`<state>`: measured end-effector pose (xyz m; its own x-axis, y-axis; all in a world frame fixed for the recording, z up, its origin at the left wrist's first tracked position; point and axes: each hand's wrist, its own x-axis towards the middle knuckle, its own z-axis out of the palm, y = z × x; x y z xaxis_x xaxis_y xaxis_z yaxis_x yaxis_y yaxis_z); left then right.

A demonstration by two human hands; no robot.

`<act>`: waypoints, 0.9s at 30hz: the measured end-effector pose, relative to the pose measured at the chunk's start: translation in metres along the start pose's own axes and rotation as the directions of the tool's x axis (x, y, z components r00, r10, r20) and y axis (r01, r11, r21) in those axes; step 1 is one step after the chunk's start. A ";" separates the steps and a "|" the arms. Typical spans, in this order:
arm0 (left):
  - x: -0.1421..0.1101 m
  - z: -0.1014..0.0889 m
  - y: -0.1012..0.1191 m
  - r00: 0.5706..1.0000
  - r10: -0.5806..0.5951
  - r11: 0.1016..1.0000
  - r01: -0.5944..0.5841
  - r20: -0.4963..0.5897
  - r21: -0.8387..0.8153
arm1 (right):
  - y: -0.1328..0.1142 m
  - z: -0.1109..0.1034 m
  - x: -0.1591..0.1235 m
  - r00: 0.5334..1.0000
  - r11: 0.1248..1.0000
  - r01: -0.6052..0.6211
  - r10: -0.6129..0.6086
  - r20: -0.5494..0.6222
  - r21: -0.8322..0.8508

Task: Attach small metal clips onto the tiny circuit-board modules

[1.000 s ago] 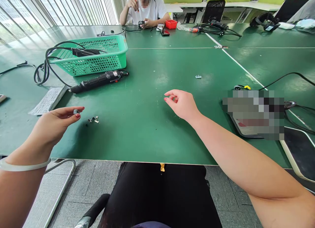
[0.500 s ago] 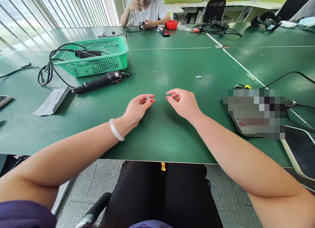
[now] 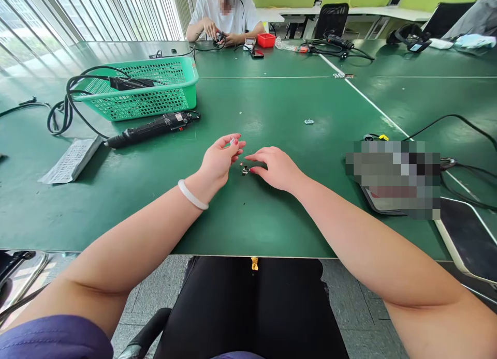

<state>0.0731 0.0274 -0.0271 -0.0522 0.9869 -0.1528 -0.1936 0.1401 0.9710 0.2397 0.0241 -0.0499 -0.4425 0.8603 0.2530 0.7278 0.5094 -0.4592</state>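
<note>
My left hand (image 3: 219,160), with a white band round the wrist, pinches a small whitish piece (image 3: 232,140) between thumb and forefinger, just above the table. The piece is too small to name. My right hand (image 3: 277,168) hovers low with thumb and fingers apart, holding nothing. A tiny black-and-metal part (image 3: 245,170) lies on the green table (image 3: 248,222) close to the right thumb tip; whether they touch I cannot tell. A tiny reddish bit (image 3: 241,164) shows beside that part.
A black electric screwdriver (image 3: 153,129) lies before a green basket (image 3: 155,92) with cables. At left sits a paper-wrapped block (image 3: 72,161). A small pale piece (image 3: 309,121) lies ahead. A blurred-out stack (image 3: 392,178) and a phone (image 3: 468,240) are at right. A person (image 3: 225,20) sits opposite.
The tiny metal part and the reddish bit now show on the table between my hands. My right hand has come left and lower; my left hand has risen slightly, still pinching the whitish piece.
</note>
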 end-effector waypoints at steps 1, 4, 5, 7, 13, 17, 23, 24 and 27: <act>0.001 -0.001 -0.004 1.000 -0.012 1.000 0.012 0.004 0.000 | -0.001 0.002 0.002 1.000 1.000 0.027 -0.027 0.009 -0.015; 0.006 -0.004 -0.011 0.999 -0.027 0.999 0.027 0.020 -0.036 | -0.005 0.008 0.007 0.999 0.999 0.026 -0.026 0.024 -0.040; 0.008 -0.005 -0.012 0.999 -0.030 0.998 0.032 0.026 -0.054 | -0.006 0.009 0.008 1.000 0.999 0.010 -0.009 0.028 -0.043; 0.010 -0.007 -0.012 0.998 -0.044 0.996 0.047 0.037 -0.080 | -0.009 0.009 0.009 0.999 0.999 -0.023 0.025 0.034 -0.038; 0.003 -0.005 -0.005 0.988 -0.121 0.989 0.129 0.095 -0.075 | -0.012 -0.008 -0.002 0.986 0.976 -0.152 0.161 -0.044 0.158; -0.003 -0.002 -0.002 0.972 -0.155 0.984 0.169 0.178 -0.062 | -0.011 -0.016 -0.008 0.958 0.941 -0.178 0.232 -0.167 0.288; -0.005 -0.002 -0.001 0.945 -0.170 0.980 0.192 0.280 -0.053 | -0.013 -0.014 -0.007 0.951 0.940 -0.132 0.210 -0.229 0.314; -0.005 -0.002 -0.001 0.946 -0.167 0.981 0.187 0.279 -0.045 | -0.014 -0.014 -0.008 0.951 0.939 -0.129 0.208 -0.229 0.318; -0.005 -0.002 -0.002 0.950 -0.160 0.986 0.166 0.270 -0.001 | -0.016 -0.015 -0.009 0.954 0.929 -0.119 0.204 -0.219 0.351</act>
<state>0.0717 0.0220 -0.0289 0.2454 0.9364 -0.2508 -0.2007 0.3022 0.9319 0.2399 0.0089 -0.0325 -0.1589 0.9292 0.3336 0.5441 0.3644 -0.7557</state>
